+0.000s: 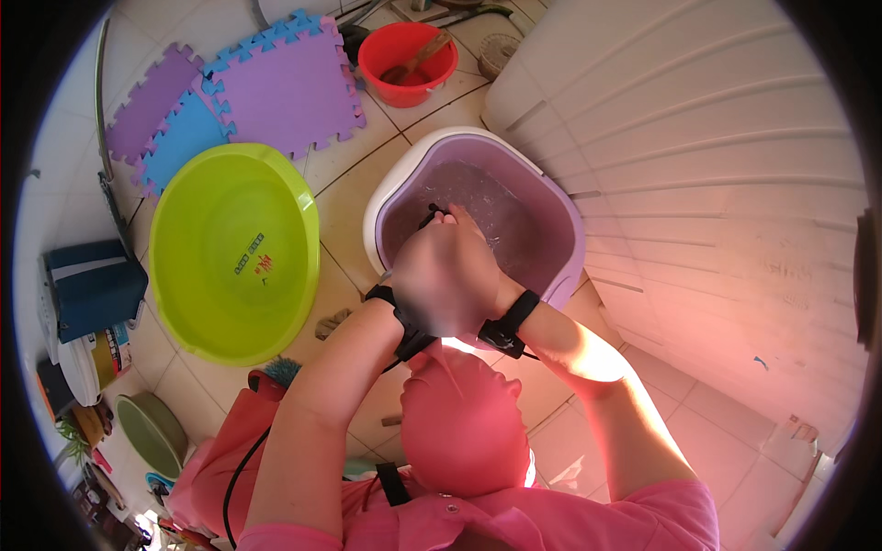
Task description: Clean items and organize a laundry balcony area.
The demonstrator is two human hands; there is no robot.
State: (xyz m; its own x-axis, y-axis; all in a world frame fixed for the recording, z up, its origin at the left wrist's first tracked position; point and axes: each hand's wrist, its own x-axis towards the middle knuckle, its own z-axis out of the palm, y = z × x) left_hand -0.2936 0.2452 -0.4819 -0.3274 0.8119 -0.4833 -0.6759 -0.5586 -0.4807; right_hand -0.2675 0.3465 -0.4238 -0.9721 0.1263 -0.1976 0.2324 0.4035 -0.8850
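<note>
My left hand [419, 256] and my right hand [477, 249] are pressed close together over a purple basin with a white outer rim [396, 175]. A blur covers most of both hands, so any grip inside them is hidden. A small black object [434, 212] shows at the fingertips; which hand touches it is unclear. Cloudy water [513, 206] with some bubbles lies in the basin beyond the fingers. Black straps circle both wrists. Rounded pink fabric [465, 423] fills the space between my forearms.
A lime-green basin [220, 196] stands at the left. Behind it lie interlocking foam mats [286, 89] and a red bucket [400, 95] holding a wooden-handled tool [427, 52]. A large white ribbed panel [661, 138] borders the right. An olive-green basin [151, 430] sits at lower left.
</note>
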